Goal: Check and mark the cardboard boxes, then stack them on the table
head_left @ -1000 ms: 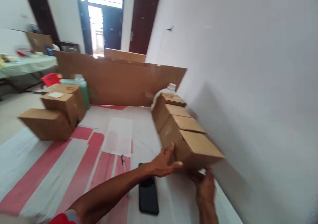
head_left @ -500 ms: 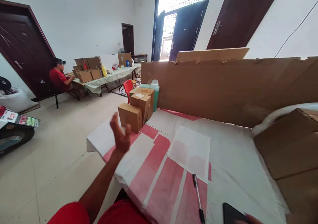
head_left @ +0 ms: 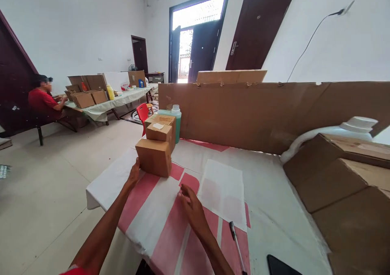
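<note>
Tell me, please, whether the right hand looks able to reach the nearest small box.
Probably yes: the right hand lies on the tablecloth beside the small box, with only bare cloth between them; the left hand touches the box's other side.

Daylight is pouring through the dark-framed glass double door at upper centre, falling on plain white walls and a pale tiled floor. A dark brown wooden door is standing at upper right. At middle left, a person in a red shirt is sitting by a long cloth-covered bench.
</note>
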`<control>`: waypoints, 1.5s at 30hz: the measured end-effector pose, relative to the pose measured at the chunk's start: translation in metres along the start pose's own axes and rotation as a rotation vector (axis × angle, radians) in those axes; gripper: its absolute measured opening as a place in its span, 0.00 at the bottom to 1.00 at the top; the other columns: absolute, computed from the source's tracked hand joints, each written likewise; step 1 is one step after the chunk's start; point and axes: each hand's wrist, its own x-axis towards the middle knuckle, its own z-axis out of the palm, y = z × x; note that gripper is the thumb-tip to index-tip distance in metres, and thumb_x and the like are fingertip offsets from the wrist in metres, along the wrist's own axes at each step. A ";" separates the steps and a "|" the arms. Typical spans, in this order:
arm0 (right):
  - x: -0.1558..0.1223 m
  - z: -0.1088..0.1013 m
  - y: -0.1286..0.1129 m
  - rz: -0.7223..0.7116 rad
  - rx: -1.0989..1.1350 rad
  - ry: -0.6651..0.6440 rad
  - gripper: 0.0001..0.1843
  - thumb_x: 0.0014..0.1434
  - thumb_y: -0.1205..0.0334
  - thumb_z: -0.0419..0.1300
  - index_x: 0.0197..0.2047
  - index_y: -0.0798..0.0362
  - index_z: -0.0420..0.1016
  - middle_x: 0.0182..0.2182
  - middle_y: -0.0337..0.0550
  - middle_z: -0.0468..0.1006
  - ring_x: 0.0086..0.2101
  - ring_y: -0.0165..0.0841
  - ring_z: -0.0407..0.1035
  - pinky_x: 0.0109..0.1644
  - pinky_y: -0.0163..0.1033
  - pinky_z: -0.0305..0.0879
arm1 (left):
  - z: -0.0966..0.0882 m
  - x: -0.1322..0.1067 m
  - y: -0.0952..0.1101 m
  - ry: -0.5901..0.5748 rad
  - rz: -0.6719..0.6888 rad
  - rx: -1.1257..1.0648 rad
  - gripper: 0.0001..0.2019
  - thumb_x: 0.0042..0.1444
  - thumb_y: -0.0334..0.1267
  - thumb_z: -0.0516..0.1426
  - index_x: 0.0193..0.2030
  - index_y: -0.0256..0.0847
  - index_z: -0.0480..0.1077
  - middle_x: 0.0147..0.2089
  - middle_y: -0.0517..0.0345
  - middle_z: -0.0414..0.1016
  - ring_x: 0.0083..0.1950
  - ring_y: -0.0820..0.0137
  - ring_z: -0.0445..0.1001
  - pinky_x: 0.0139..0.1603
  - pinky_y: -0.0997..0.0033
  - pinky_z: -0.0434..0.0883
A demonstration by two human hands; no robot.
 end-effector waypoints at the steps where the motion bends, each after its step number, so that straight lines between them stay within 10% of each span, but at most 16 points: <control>1: 0.013 0.006 0.005 -0.006 0.002 0.003 0.28 0.63 0.38 0.61 0.60 0.44 0.77 0.62 0.51 0.76 0.60 0.51 0.72 0.61 0.57 0.72 | 0.006 -0.009 -0.005 -0.044 0.010 0.006 0.18 0.69 0.48 0.58 0.58 0.39 0.73 0.61 0.47 0.75 0.59 0.58 0.76 0.61 0.47 0.74; 5: 0.039 0.012 0.023 -0.024 -0.007 0.030 0.36 0.64 0.38 0.59 0.68 0.50 0.67 0.67 0.56 0.69 0.66 0.49 0.64 0.65 0.58 0.66 | 0.027 -0.052 -0.018 -0.125 0.025 0.045 0.26 0.69 0.59 0.52 0.57 0.39 0.76 0.63 0.45 0.76 0.69 0.54 0.70 0.74 0.45 0.60; 10: -0.008 -0.012 0.007 -0.091 -0.117 0.080 0.30 0.68 0.45 0.57 0.69 0.46 0.66 0.64 0.52 0.71 0.62 0.46 0.67 0.64 0.59 0.67 | 0.036 -0.098 -0.023 -0.125 -0.038 0.027 0.36 0.63 0.67 0.53 0.62 0.37 0.72 0.71 0.38 0.68 0.76 0.47 0.60 0.78 0.43 0.50; 21: -0.122 0.004 -0.052 -0.724 -0.698 0.150 0.42 0.65 0.71 0.55 0.78 0.47 0.49 0.64 0.54 0.73 0.65 0.50 0.66 0.61 0.59 0.69 | 0.044 -0.145 -0.001 -0.345 -0.174 -0.262 0.47 0.62 0.75 0.37 0.63 0.38 0.73 0.63 0.41 0.78 0.64 0.49 0.76 0.63 0.46 0.72; 28: -0.103 -0.025 -0.044 -0.493 -0.532 0.333 0.35 0.71 0.64 0.55 0.77 0.43 0.51 0.67 0.54 0.69 0.66 0.49 0.64 0.64 0.62 0.68 | 0.025 -0.178 0.011 -0.362 -0.179 -0.212 0.43 0.65 0.72 0.39 0.63 0.39 0.74 0.61 0.42 0.79 0.59 0.51 0.78 0.57 0.50 0.74; 33: -0.091 -0.054 -0.031 -0.235 -0.288 0.413 0.29 0.71 0.52 0.57 0.72 0.46 0.64 0.64 0.53 0.72 0.63 0.48 0.67 0.66 0.63 0.66 | 0.024 -0.192 0.035 -0.339 0.079 0.026 0.37 0.68 0.68 0.42 0.63 0.42 0.74 0.54 0.46 0.80 0.53 0.55 0.77 0.57 0.51 0.74; 45: -0.088 -0.105 -0.061 0.042 0.100 0.456 0.31 0.61 0.38 0.62 0.60 0.47 0.78 0.60 0.51 0.77 0.53 0.46 0.74 0.49 0.47 0.76 | 0.045 -0.204 0.077 -0.358 0.543 0.203 0.29 0.68 0.56 0.54 0.73 0.53 0.61 0.73 0.48 0.58 0.75 0.49 0.57 0.74 0.44 0.58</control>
